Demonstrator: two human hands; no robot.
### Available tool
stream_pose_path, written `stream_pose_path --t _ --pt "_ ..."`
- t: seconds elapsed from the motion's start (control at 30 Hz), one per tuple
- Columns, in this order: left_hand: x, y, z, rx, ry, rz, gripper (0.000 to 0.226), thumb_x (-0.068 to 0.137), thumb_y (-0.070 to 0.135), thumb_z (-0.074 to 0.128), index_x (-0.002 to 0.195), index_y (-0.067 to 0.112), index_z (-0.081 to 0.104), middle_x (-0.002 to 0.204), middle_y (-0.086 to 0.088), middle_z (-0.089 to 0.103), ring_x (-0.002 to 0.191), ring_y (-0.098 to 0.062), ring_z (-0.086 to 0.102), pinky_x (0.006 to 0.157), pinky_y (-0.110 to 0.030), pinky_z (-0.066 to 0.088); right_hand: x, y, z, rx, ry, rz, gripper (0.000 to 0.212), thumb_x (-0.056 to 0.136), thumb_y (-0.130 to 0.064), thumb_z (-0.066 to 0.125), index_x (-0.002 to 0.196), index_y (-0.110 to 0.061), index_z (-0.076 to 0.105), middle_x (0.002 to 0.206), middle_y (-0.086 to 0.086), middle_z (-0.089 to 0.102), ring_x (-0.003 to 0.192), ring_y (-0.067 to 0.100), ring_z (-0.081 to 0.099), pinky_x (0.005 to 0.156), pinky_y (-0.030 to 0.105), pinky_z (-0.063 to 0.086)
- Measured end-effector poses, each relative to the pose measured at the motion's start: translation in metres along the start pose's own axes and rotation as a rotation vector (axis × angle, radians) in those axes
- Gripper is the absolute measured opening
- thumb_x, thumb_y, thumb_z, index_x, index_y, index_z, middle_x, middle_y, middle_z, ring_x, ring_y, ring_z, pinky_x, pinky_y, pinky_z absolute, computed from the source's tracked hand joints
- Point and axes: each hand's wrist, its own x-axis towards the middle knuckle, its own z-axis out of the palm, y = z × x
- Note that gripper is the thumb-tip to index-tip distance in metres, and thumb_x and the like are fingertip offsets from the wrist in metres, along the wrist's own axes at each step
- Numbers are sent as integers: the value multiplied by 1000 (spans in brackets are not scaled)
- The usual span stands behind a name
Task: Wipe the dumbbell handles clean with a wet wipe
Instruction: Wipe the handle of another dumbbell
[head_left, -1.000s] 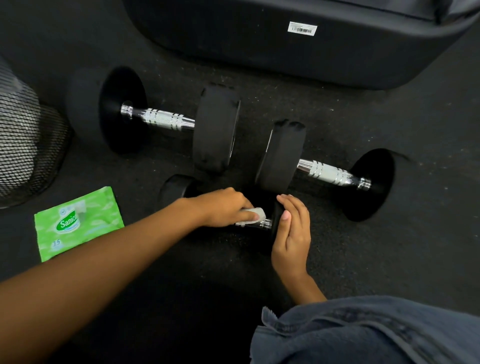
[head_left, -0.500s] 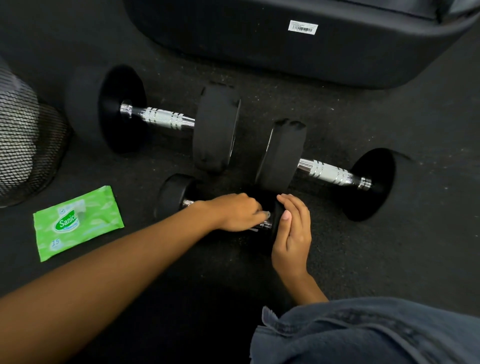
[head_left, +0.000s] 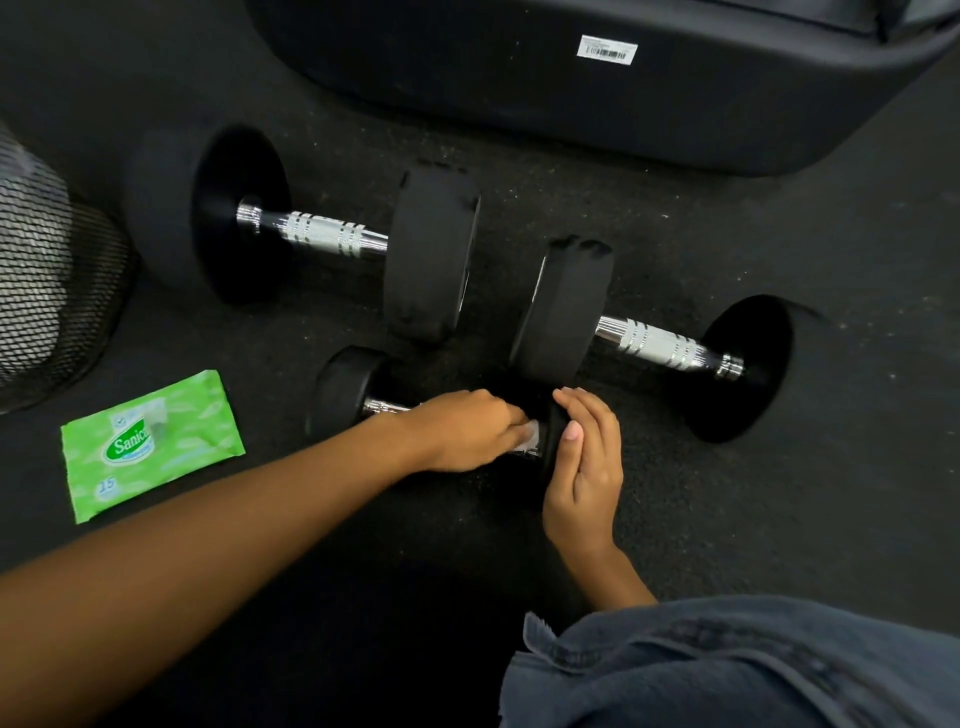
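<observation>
Three black dumbbells with chrome handles lie on the dark floor. The small dumbbell (head_left: 348, 387) is nearest me. My left hand (head_left: 462, 428) is closed around its handle with a white wet wipe (head_left: 530, 439) showing at the fingertips, near the handle's right end. My right hand (head_left: 587, 467) rests on that dumbbell's right head, fingers curled over it. A large dumbbell (head_left: 322, 234) lies behind at the left, and another large dumbbell (head_left: 649, 343) lies at the right, both untouched.
A green wet wipe pack (head_left: 150, 441) lies flat on the floor at the left. A black mesh bin (head_left: 47, 291) stands at the far left. A big black padded piece of equipment (head_left: 571, 93) spans the back. My denim-covered knee (head_left: 727, 665) fills the lower right.
My left hand slid along the small dumbbell's handle, and the white wipe shows again at its fingertips. My right hand stayed on the right head.
</observation>
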Motion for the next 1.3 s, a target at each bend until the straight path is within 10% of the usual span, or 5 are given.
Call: stream_pose_path --t 0.37,0.73,1.3 --pt "-12 5 27 248 504 248 37 56 17 80 84 10 57 84 -6 60 74 -24 57 70 -31 45 0 -1 -1 0 -9 17 46 101 -28 24 116 -1 58 120 8 55 118 21 50 101 41 40" --pt "-15 -3 15 201 318 209 33 92 33 48 116 13 58 113 -2 62 104 -20 56 92 -27 38 0 -1 0 13 -6 13 42 99 -22 27 116 0 59 119 9 55 117 21 50 101 41 40" --pt "-22 -13 22 300 413 350 40 88 33 41 105 10 69 104 -2 70 94 -16 65 88 -26 45 0 0 -1 17 -10 12 46 101 -27 25 115 0 59 119 9 55 117 21 50 101 38 40"
